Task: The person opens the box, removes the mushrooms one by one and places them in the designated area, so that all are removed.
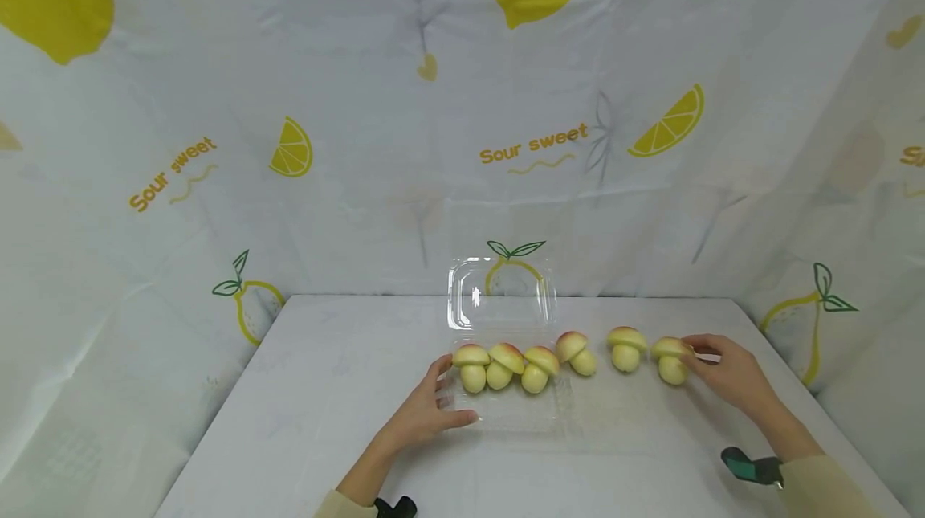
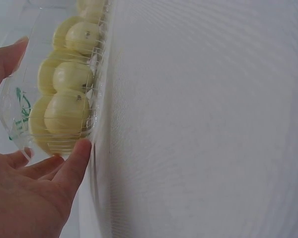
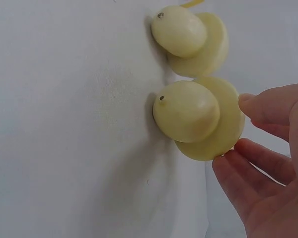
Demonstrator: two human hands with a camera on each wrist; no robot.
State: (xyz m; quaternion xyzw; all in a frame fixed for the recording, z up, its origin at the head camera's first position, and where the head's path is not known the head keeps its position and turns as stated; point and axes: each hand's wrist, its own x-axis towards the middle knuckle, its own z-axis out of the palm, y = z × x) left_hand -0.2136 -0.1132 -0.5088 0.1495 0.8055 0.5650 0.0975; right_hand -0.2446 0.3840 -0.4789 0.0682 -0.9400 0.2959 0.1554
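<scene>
At the right end of a row, my right hand pinches the reddish-yellow cap of a mushroom-shaped piece between thumb and fingertips. Its pale round stem faces the front, a small dark spot at the end. My left hand grips the left end of a clear plastic container, thumb at the front and fingers along the end wall. Three like pieces sit side by side inside. The container's clear lid stands raised at the back.
Two more mushroom-shaped pieces, one tilted close by the container and one upright, stand between it and my right hand. A white cloth covers the table. Behind hangs a lemon-print curtain.
</scene>
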